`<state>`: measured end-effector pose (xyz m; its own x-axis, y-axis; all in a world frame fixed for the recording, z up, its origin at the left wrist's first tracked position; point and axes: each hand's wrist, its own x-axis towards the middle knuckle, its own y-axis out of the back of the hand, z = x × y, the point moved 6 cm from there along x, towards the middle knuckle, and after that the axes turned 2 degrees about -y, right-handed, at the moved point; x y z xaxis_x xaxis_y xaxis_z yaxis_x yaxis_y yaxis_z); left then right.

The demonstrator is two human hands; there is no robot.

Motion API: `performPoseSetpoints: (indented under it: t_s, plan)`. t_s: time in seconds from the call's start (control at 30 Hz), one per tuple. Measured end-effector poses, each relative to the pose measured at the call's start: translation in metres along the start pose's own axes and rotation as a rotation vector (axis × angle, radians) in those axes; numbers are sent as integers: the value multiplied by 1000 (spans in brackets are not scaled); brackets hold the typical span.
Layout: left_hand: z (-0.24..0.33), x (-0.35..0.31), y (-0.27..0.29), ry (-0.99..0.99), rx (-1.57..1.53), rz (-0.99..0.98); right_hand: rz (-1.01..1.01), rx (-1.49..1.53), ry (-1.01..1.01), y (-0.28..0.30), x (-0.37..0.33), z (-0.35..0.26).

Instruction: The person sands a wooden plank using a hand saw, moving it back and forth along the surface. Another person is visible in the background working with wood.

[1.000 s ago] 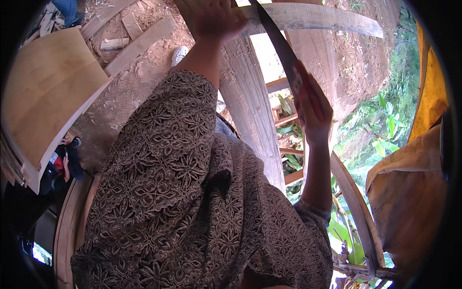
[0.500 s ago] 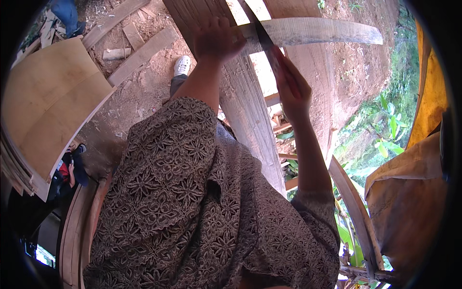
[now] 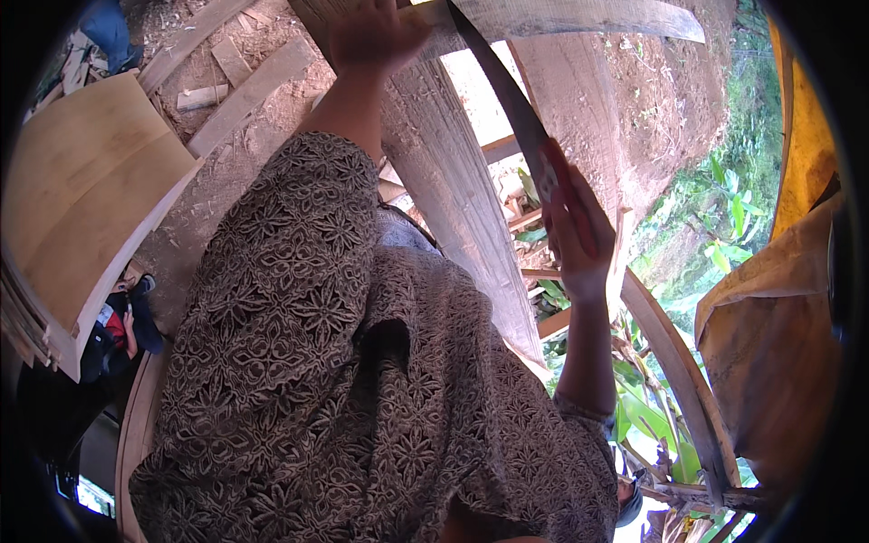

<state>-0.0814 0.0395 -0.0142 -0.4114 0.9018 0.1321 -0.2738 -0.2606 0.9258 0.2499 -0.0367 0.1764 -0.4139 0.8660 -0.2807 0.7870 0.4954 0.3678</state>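
Observation:
My right hand (image 3: 582, 226) is wrapped round the red handle of a handsaw (image 3: 493, 77). The dark blade runs up and to the left, its upper part against a thin, pale wooden board (image 3: 588, 18). That board lies crosswise over a thick weathered plank (image 3: 453, 163). At the top edge, my left hand (image 3: 376, 38) presses down on the thin board's left part, over the plank. Its thumb side lies close to the blade, and some fingertips are cut off by the picture's edge.
Curved plywood sheets (image 3: 90, 199) stand at the left, with a seated person (image 3: 122, 326) below them. Wood offcuts (image 3: 249, 95) lie on the dirt. Another broad plank (image 3: 575, 118) stretches beyond the saw. An orange-brown tarp (image 3: 769, 326) hangs at the right, near green plants.
My right hand has drawn the saw back toward my body, so more blade shows below the thin board. My left hand stays on the board while the whole view has shifted slightly.

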Motion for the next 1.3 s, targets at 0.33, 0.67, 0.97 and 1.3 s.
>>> performPoseSetpoints:
  t_s: [0.33,0.67,0.97,1.3]
  plan:
    - [-8,-10,-4,68,118,-148,-122,67,24,-31,46,2]
    - [8,-11,-1,-3,108,-147,-67,208,-18,-115,250,18]
    - [-1,-1,-3,119,21,-86,-40,-28,-135,12,-20,0]
    - [-1,-11,-2,56,177,-160,-145,117,259,-75,144,9]
